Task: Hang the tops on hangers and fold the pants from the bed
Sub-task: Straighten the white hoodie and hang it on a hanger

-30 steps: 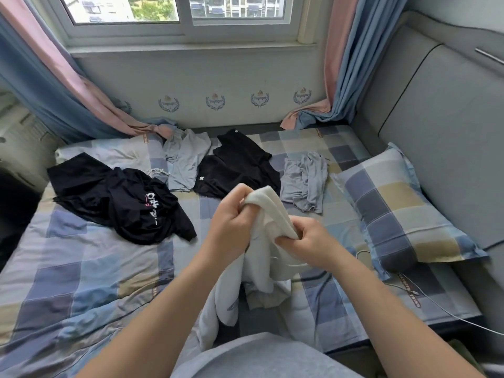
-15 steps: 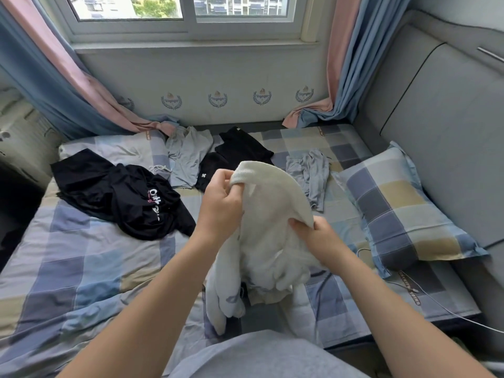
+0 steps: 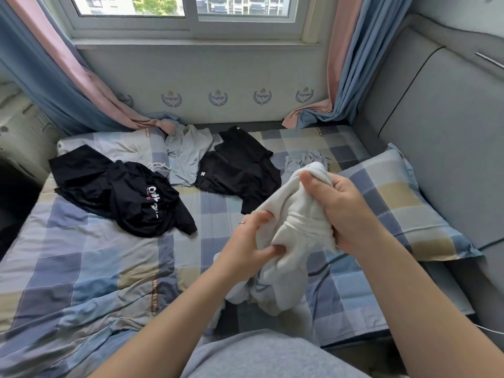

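The fingers of the left hand are shown curled into the lower, bunched part of a white garment, which is gripped between them; a thin ring is worn on one finger. The fingers of the right hand are clamped round the upper part of the same garment, whose ribbed edge is seen protruding just above the thumb. The garment is thus held by both hands above the right half of the bed, with the loose remainder hanging down toward the near edge; whether it is a top or trousers cannot be told. Partly hidden behind the raised cloth, a crumpled grey garment is laid on the bed. To its left a black garment marked with a small white cross is spread, touched along one side by a pale grey-blue garment. Further left, well apart from the hands, a black top bearing white and pink lettering is heaped. A checked pillow is set at the right against a padded grey headboard. Blue and pink curtains are draped at both sides of the window.
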Motion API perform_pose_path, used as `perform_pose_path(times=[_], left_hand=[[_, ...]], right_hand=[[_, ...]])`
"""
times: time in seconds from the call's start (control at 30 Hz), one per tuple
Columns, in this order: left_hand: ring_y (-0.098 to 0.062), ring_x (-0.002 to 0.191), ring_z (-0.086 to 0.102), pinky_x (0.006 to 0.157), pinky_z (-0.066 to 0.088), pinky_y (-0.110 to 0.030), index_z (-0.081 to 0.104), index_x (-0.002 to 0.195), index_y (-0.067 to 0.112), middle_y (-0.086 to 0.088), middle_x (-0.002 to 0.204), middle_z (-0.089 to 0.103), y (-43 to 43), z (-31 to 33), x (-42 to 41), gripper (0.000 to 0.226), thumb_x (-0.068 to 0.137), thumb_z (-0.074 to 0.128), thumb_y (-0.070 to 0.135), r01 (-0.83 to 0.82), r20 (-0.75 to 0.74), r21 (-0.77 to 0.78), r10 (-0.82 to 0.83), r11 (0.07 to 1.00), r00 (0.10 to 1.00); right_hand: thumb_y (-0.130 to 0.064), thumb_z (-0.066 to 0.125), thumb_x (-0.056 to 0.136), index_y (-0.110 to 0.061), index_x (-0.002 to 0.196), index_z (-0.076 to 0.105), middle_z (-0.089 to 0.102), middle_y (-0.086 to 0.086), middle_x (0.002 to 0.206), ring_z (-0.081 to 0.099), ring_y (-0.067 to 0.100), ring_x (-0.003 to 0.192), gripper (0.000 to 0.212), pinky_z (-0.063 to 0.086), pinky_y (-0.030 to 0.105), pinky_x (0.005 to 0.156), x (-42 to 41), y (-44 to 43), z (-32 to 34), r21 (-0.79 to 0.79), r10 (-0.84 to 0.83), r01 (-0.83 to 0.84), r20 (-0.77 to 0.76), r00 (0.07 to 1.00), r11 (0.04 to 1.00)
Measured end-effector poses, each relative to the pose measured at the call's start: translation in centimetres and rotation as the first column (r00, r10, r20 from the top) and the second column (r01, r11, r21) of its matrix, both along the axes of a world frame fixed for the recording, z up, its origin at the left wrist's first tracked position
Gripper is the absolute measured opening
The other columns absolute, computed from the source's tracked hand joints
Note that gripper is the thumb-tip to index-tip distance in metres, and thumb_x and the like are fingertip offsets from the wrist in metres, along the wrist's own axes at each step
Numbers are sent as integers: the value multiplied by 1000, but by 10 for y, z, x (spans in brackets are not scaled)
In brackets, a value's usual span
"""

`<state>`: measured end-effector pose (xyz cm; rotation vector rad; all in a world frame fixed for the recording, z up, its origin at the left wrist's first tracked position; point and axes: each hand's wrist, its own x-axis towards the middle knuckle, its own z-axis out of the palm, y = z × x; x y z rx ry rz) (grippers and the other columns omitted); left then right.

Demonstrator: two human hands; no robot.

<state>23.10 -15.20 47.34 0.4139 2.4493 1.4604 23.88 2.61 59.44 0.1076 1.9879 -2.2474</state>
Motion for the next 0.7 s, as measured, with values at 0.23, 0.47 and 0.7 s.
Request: perform_pose_path(times=[0.23,0.47,0.7], left_hand=[[-7,126,41,97,37,-27,41,138,30,12,140,44,-6,-7,-1,67,84,77,43,-40,-92,-125,28,991,995],[-18,98,65,87,53,-44,65,112,31,8,103,72,0,-12,7,15,102,56,34,75,53,-31,-73,997,996],[-9,65,39,64,33,-32,53,83,8,6,69,46,-15,-16,4,31,106,44,27,-23,82,31,20,999,996]], right_hand=[[-43,68,82,-8,91,63,65,10,77,66,20,66,37,57,30,57,7,2,21,-131,165,-158,49,985,979],[-38,70,81,11,96,58,56,18,84,59,23,68,53,54,30,57,8,6,13,24,189,-191,72,979,981],[-43,76,85,-16,94,72,69,9,87,61,12,79,28,49,29,72,-8,46,1,678,88,-88,35,996,730]])
